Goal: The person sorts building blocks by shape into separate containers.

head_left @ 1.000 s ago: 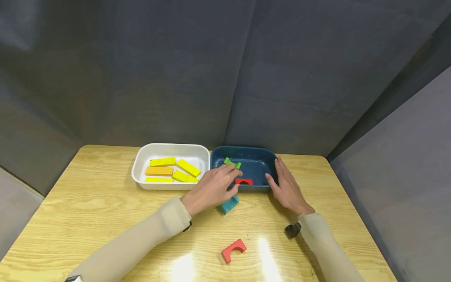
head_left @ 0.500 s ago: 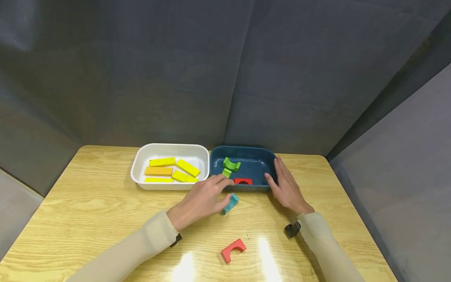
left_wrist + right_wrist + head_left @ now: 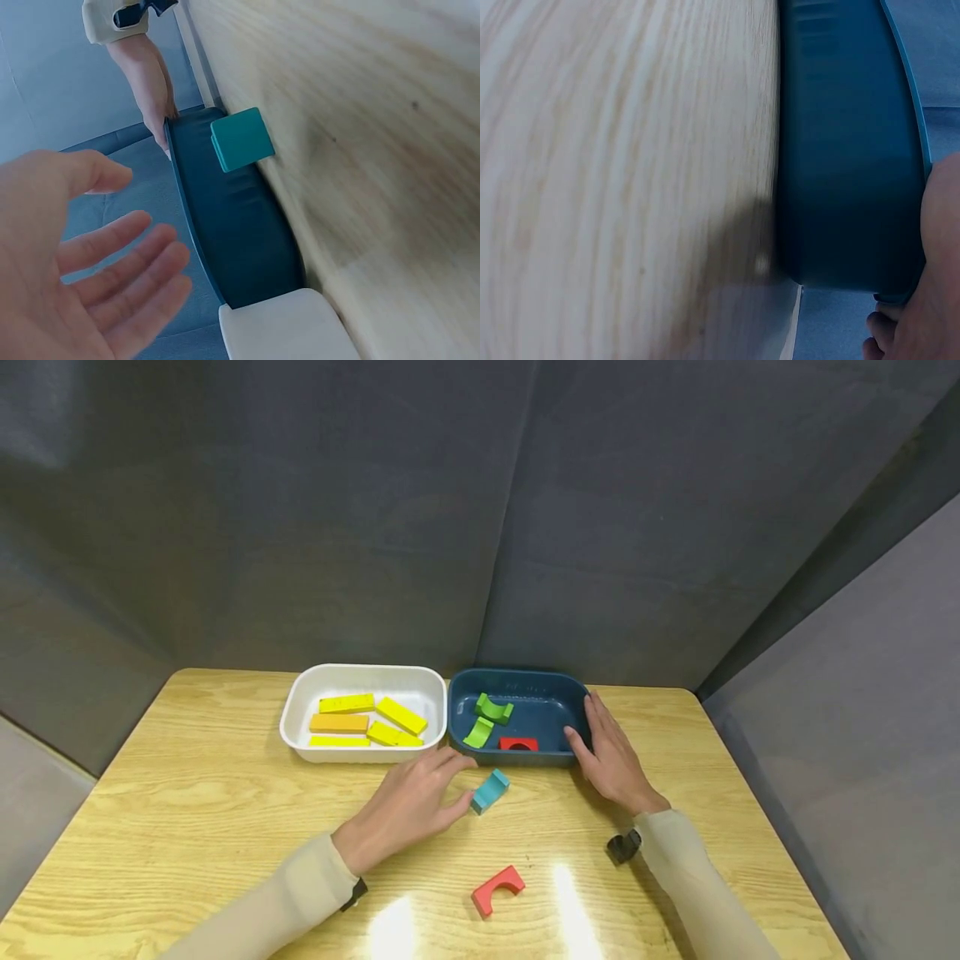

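My left hand (image 3: 408,797) hovers over the table with fingers spread and nothing in them, just left of a teal arch block (image 3: 491,791). In the left wrist view that hand (image 3: 97,262) is apart from the teal block (image 3: 244,140). My right hand (image 3: 613,760) holds the right end of a dark blue bin (image 3: 525,677), thumb over the rim and fingers along the outer wall; the right wrist view shows the bin (image 3: 847,150) beside part of the hand. Inside the bin lie two green arch blocks (image 3: 478,732) and a red arch block (image 3: 519,744).
A white bin (image 3: 287,727) with several yellow blocks (image 3: 401,716) and an orange-yellow block (image 3: 339,723) stands against the dark blue bin's left side. Another red arch block (image 3: 498,891) lies on the table nearer the front. A grey curtain (image 3: 375,527) rises behind the table.
My left hand has drawn back out of the dark blue bin, toward the front left, leaving a second green arch block visible there. The right hand stays on the bin.
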Demonstrator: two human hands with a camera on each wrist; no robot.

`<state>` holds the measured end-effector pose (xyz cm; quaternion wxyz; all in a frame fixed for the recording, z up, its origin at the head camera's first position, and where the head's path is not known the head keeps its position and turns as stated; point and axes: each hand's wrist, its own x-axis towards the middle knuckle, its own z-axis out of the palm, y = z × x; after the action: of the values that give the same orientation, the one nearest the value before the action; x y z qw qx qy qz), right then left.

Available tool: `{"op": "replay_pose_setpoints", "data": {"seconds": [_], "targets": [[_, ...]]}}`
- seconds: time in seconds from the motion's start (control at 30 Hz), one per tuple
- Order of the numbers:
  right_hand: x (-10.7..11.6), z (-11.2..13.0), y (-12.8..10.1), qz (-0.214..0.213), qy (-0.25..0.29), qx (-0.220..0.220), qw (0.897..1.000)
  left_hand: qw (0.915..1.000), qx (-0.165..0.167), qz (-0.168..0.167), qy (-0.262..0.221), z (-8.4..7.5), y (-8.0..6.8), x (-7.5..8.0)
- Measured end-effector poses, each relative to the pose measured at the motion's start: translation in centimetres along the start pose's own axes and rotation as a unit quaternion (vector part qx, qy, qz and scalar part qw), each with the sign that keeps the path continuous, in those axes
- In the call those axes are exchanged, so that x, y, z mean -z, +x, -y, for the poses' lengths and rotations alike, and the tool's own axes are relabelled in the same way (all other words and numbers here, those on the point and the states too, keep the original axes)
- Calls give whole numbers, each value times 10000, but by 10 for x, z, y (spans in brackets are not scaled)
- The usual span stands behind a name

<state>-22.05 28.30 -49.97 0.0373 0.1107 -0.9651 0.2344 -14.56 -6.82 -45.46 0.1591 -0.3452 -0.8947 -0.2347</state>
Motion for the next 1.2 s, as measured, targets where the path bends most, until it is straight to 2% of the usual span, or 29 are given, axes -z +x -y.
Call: {"op": "replay_pose_setpoints", "data": {"seconds": [0.13, 0.33, 0.5, 0.73, 1.2], "targets": [[0, 1, 0, -25, -11, 18, 10000, 9998, 152, 61, 94, 0, -4, -3], [0, 3, 1, -22, 11, 30, 10000, 9987, 360, 256, -239, -2, -7, -11], [2, 3, 1, -19, 7, 18, 10000, 9985, 274, 370, -307, -5, -7, -20], [1, 1, -1, -30, 16, 32, 10000, 9978, 318, 579, -43, -11, -2, -30], [0, 1, -2, -35, 60, 29, 10000, 9958, 49, 837, 378, -18, 7, -49]]}}
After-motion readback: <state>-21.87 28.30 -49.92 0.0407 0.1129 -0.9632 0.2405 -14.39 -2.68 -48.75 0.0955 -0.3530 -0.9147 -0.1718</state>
